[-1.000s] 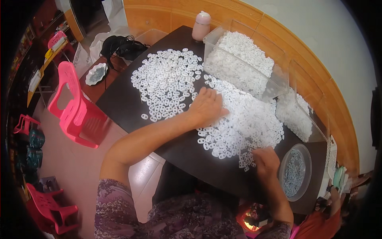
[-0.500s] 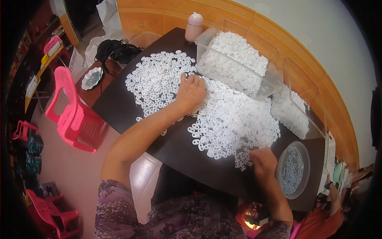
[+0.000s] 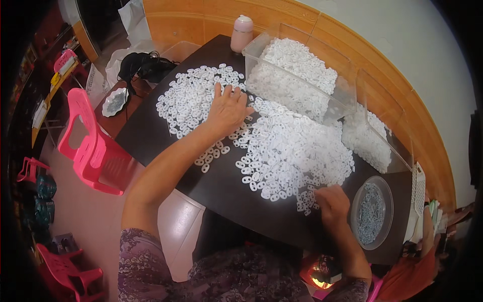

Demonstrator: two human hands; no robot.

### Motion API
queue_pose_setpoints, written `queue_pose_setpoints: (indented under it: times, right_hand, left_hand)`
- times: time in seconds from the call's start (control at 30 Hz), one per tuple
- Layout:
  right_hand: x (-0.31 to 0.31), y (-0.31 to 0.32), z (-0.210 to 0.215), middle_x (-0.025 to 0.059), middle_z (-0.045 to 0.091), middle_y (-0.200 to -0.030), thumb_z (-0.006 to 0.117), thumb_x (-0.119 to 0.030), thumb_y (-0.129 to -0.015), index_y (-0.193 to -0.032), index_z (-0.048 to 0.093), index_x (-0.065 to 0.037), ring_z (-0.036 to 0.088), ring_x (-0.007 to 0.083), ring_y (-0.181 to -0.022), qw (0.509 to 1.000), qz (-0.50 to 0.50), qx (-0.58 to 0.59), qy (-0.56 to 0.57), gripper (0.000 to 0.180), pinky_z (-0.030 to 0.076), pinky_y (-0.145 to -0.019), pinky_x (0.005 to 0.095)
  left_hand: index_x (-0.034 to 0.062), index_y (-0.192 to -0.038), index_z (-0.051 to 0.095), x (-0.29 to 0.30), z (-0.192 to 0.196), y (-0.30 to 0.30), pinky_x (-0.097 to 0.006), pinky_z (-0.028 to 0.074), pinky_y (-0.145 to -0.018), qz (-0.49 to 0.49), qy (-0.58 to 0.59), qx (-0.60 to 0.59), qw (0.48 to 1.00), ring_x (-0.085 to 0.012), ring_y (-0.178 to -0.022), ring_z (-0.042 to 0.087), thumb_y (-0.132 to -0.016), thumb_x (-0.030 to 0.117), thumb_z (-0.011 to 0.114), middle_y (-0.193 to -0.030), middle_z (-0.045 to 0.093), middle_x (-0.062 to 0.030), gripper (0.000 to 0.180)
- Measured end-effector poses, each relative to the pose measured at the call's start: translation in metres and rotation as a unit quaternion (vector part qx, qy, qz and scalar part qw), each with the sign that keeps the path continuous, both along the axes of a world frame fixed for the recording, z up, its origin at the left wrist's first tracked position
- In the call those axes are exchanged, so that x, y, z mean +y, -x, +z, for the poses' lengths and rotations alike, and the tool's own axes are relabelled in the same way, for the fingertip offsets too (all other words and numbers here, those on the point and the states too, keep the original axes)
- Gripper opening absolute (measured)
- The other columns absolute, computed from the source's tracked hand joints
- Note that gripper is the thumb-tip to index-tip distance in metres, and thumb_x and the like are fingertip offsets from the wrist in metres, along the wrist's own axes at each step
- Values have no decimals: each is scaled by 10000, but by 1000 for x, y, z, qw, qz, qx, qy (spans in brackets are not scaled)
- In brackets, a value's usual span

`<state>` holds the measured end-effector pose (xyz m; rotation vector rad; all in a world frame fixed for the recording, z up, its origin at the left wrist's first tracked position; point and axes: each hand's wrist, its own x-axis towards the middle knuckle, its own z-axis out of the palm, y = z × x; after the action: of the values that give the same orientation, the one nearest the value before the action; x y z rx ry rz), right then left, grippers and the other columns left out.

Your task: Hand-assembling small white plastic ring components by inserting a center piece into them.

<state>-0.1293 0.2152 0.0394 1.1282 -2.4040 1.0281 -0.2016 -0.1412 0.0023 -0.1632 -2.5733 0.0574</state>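
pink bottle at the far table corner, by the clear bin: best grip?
Grip the pink bottle around its cylindrical body just below the paler cap, fingers on opposite sides. It stands upright. Probably come from its left, the open side: the clear bin crowds its right and the wooden wall panel sits just behind. The left hand, flat on the white rings, is nearer.

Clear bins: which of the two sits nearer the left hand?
The bin beside the pink bottle, heaped with white rings. The left hand lies just in front of it; the other bin stands farther right.
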Motion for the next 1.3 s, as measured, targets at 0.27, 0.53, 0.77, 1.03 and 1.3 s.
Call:
queue_pose_setpoints:
  times: [0.27,0.53,0.77,1.03,1.3]
  right_hand:
    - [-1,-1,-2,108,616,-735,642,55,-724,-805,637,3,566,256,-662,1000,-2,2,-5,96,439,-594,324]
    - [-2,-1,-5,109,621,-732,644,45,-726,-804,638,-1,572,259,-661,1000,1,0,-4,91,440,-598,325]
    - [-5,-3,-3,108,626,-734,646,26,-740,-793,640,-2,568,260,-658,1000,11,2,-7,61,431,-592,330]
    - [-5,-6,-3,108,613,-723,650,26,-737,-799,644,-2,562,252,-650,1000,1,-8,-14,68,429,-583,320]
    - [-4,-8,0,107,601,-717,640,36,-741,-792,635,2,562,254,-651,1000,-4,7,-22,61,429,-584,325]
  left_hand:
    - [41,-955,620,-4,1,7,-643,231,-963,-14,-52,15,998,-414,-1233,380,-847,378,556,-1195,524,-200,359]
    - [-111,-1284,375,14,-9,6,-599,194,-1023,-72,-36,-91,993,-385,-1299,327,-932,512,351,-1295,449,-288,716]
    - [-161,-1291,330,43,0,-2,-603,166,-1039,-66,-53,-181,980,-403,-1315,296,-929,543,319,-1301,425,-322,792]
    - [-133,-1267,326,89,-2,-32,-567,216,-1003,-90,-115,-174,974,-439,-1240,355,-926,544,331,-1251,418,-324,758]
    - [-149,-1303,310,82,17,-74,-572,184,-1038,-73,-162,-146,973,-502,-1249,301,-885,495,475,-1305,338,-389,786]
